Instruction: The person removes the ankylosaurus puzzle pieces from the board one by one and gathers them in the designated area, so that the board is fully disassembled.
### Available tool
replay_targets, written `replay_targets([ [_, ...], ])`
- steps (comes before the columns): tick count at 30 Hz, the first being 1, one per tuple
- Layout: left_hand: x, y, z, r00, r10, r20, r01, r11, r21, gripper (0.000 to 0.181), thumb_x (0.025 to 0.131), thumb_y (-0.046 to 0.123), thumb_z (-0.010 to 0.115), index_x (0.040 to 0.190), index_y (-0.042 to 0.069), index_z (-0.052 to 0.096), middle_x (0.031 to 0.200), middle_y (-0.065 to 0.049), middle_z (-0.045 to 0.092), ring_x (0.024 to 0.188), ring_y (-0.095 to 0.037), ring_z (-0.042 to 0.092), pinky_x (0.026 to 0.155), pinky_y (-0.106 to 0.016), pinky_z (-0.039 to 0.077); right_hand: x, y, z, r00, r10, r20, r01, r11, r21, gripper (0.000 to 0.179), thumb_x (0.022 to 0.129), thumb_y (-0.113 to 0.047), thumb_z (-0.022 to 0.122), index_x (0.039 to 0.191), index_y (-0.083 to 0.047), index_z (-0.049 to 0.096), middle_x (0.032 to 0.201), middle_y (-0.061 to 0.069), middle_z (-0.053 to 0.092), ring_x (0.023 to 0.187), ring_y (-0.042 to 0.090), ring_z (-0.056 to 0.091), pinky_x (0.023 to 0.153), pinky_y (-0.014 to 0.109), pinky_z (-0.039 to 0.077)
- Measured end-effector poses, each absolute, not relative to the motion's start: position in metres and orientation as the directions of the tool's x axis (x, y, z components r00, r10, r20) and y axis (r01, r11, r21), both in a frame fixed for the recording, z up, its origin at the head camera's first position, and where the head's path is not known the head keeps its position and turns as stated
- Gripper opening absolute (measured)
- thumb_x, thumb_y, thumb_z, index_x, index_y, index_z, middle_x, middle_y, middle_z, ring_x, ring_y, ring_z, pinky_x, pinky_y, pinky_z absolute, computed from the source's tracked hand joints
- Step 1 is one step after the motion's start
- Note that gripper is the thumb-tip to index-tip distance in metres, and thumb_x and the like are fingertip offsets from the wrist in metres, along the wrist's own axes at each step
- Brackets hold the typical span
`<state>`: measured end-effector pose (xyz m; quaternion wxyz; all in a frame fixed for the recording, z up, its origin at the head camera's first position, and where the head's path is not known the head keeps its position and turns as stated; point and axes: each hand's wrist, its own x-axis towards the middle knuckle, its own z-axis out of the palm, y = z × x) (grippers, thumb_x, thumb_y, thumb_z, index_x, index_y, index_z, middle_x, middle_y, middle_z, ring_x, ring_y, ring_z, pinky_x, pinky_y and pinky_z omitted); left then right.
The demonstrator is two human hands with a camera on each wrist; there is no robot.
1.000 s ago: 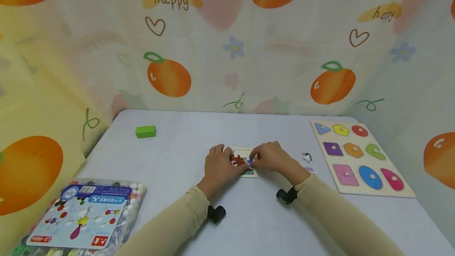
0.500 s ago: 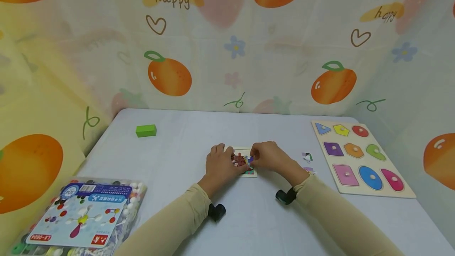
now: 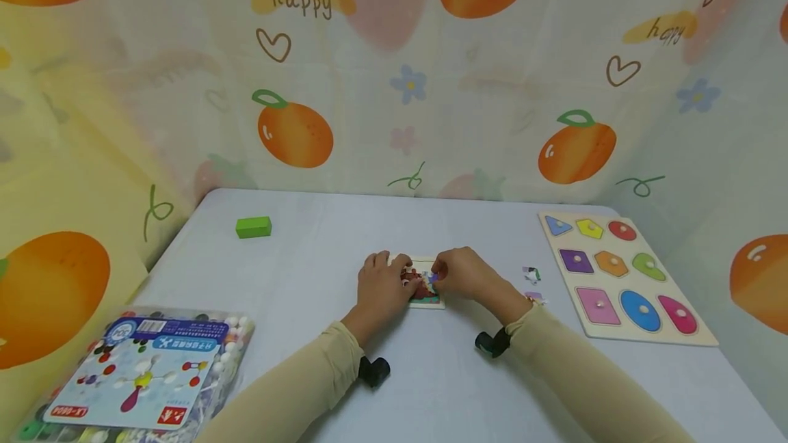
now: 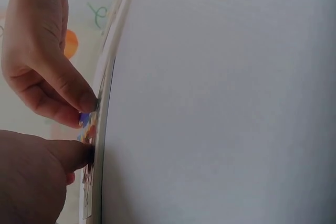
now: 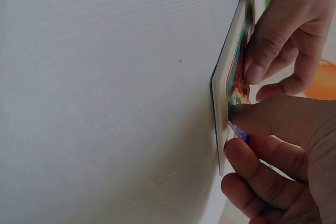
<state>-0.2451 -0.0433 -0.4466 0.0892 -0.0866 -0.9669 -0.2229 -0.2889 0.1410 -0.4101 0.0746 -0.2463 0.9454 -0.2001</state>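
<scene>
A small jigsaw puzzle board [image 3: 427, 305] with a pale border and a colourful picture lies at the middle of the table. My left hand [image 3: 378, 292] rests on its left side, the thumb touching the brown part of the picture. At the board's right side, my right hand [image 3: 473, 277] pinches a purple puzzle piece [image 5: 242, 134] between thumb and fingers. That piece sits tilted at the picture's edge in the right wrist view, partly hidden by the fingers. Two loose puzzle pieces [image 3: 531, 275] lie right of the right hand, one partly behind the wrist.
A shape board [image 3: 628, 331] with knobbed coloured shapes lies at the right. Far left stands a green block [image 3: 254, 227]. A clear box [image 3: 140, 371] of molecule-model parts occupies the near left corner. Patterned cloth [image 3: 369, 122] hangs behind the table.
My left thumb has drawn back a little to the left, showing more of the picture. My right hand stays at the board's right side with the purple puzzle piece, barely shifting.
</scene>
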Motion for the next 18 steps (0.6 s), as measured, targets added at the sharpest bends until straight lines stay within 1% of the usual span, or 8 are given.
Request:
replay_targets([
  [1,-0.2446,-0.0433,-0.446,-0.967,0.134,0.215,0.213,0.888,0.407,0.029,0.09,0.042,0.069,0.108,0.019,0.067,0.126,-0.021,0.054,0.121,-0.04,0.044,0.097,-0.054,0.039,-0.2885,0.1407,-0.4107,-0.87,-0.492,-0.042,-0.432,0.8,-0.417,0.017,0.077,-0.015,0.08,0.089,-0.009,0.07,0.072,-0.007,0.06,0.069,0.01,0.054,0.066,0.028,0.048],
  [4,-0.2437,-0.043,-0.4435,-0.963,0.153,0.22,0.227,0.901,0.37,0.025,0.091,0.043,0.068,0.101,0.02,0.072,0.123,-0.022,0.057,0.12,-0.041,0.046,0.097,-0.053,0.04,-0.2868,0.1403,-0.4115,-0.874,-0.484,-0.039,-0.424,0.799,-0.427,0.018,0.077,-0.015,0.08,0.089,-0.009,0.069,0.073,-0.008,0.06,0.069,0.01,0.054,0.066,0.028,0.048],
  [8,-0.2439,-0.0422,-0.4418,-0.964,0.169,0.206,0.232,0.913,0.336,0.026,0.092,0.044,0.066,0.094,0.019,0.074,0.122,-0.021,0.057,0.12,-0.041,0.046,0.097,-0.053,0.04,-0.2846,0.1408,-0.41,-0.877,-0.48,-0.038,-0.408,0.783,-0.469,0.021,0.075,-0.012,0.079,0.092,-0.008,0.067,0.074,-0.007,0.059,0.069,0.011,0.054,0.066,0.029,0.047],
  [11,-0.2444,-0.0413,-0.4426,-0.967,0.171,0.189,0.228,0.912,0.342,0.032,0.09,0.05,0.064,0.083,0.019,0.069,0.117,-0.018,0.057,0.116,-0.039,0.046,0.097,-0.052,0.039,-0.2836,0.1409,-0.4088,-0.877,-0.478,-0.046,-0.395,0.772,-0.498,0.024,0.074,-0.01,0.079,0.095,-0.008,0.067,0.075,-0.006,0.059,0.071,0.012,0.054,0.066,0.03,0.047],
  [14,-0.2452,-0.0403,-0.4447,-0.968,0.17,0.185,0.226,0.91,0.348,0.039,0.085,0.058,0.066,0.072,0.022,0.059,0.112,-0.015,0.054,0.114,-0.038,0.044,0.095,-0.052,0.038,-0.2838,0.141,-0.4098,-0.875,-0.482,-0.05,-0.397,0.771,-0.498,0.025,0.074,-0.009,0.079,0.096,-0.008,0.067,0.075,-0.005,0.058,0.071,0.012,0.053,0.066,0.029,0.046],
  [16,-0.2456,-0.0398,-0.4453,-0.968,0.168,0.186,0.224,0.912,0.344,0.043,0.082,0.061,0.068,0.069,0.023,0.055,0.111,-0.014,0.053,0.113,-0.039,0.044,0.093,-0.052,0.039,-0.2837,0.1412,-0.41,-0.877,-0.477,-0.054,-0.393,0.778,-0.49,0.025,0.075,-0.01,0.08,0.096,-0.008,0.067,0.075,-0.006,0.058,0.071,0.012,0.054,0.066,0.029,0.046],
  [18,-0.2462,-0.0397,-0.4456,-0.969,0.167,0.182,0.221,0.915,0.339,0.042,0.082,0.061,0.069,0.069,0.023,0.055,0.112,-0.015,0.053,0.113,-0.039,0.044,0.093,-0.052,0.039,-0.2834,0.1436,-0.4079,-0.883,-0.466,-0.057,-0.388,0.791,-0.473,0.025,0.076,-0.013,0.081,0.096,-0.009,0.067,0.075,-0.006,0.058,0.071,0.012,0.054,0.065,0.029,0.047],
])
